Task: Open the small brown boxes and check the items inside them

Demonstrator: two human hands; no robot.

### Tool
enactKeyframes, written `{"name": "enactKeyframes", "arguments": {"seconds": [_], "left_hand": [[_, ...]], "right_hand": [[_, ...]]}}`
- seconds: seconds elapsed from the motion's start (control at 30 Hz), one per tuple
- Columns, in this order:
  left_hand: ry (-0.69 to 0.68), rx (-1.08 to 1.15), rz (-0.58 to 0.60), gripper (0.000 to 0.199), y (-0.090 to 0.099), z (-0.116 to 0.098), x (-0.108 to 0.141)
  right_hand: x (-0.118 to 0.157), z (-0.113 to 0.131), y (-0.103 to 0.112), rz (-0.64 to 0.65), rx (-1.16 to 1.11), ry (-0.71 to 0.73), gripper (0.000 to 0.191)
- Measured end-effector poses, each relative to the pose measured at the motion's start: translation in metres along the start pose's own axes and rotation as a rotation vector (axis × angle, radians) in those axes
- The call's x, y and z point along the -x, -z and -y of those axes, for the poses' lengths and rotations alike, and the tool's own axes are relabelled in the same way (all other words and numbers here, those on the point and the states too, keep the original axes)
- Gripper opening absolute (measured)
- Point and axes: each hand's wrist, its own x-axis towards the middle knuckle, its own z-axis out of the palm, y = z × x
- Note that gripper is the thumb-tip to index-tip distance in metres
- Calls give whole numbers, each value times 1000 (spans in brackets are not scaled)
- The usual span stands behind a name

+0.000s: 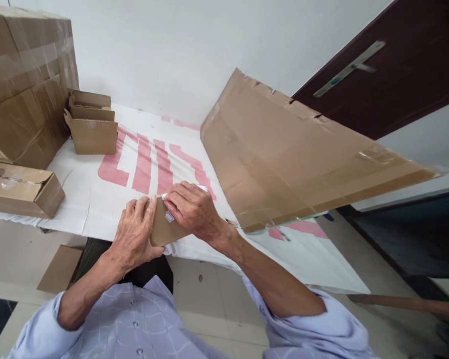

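A small brown cardboard box [170,230] sits at the table's front edge, tilted toward me. My left hand [134,234] grips its left end, thumb low and fingers over the far side. On the box's face is a small white label with a dark blue border [169,216]. My right hand [194,209] is closed at the box's far right edge, its fingertips pressed together close to that label. Bits of something white and paper-like [202,188] peek out around the right fingers. What those fingers pinch is hidden beneath them.
A white cloth with red lettering covers the table [86,184]. Open cardboard boxes [95,137] stand at the back left, near a taped long box [22,189] and a large carton stack [26,85]. A big cardboard sheet [284,154] leans at right. A loose cardboard piece [60,269] is below.
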Motion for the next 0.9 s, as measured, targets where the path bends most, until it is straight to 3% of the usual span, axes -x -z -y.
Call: {"name": "enactKeyframes", "arguments": {"seconds": [0.13,0.27,0.67,0.9], "left_hand": [[-2,3,-17,122,-2,-2,1],[0,7,-8,120,-3,-5,3],[-71,-19,5,121,-4,-8,6],[-136,-41,-84,123,2,1,9]], "right_hand": [[-1,-1,2,34,-36,-41,29],[-2,-6,12,96,-231,-155,24],[-22,-21,55,342,-948,-757,22],[-7,-47,58,235,-1189,-915,27]]}}
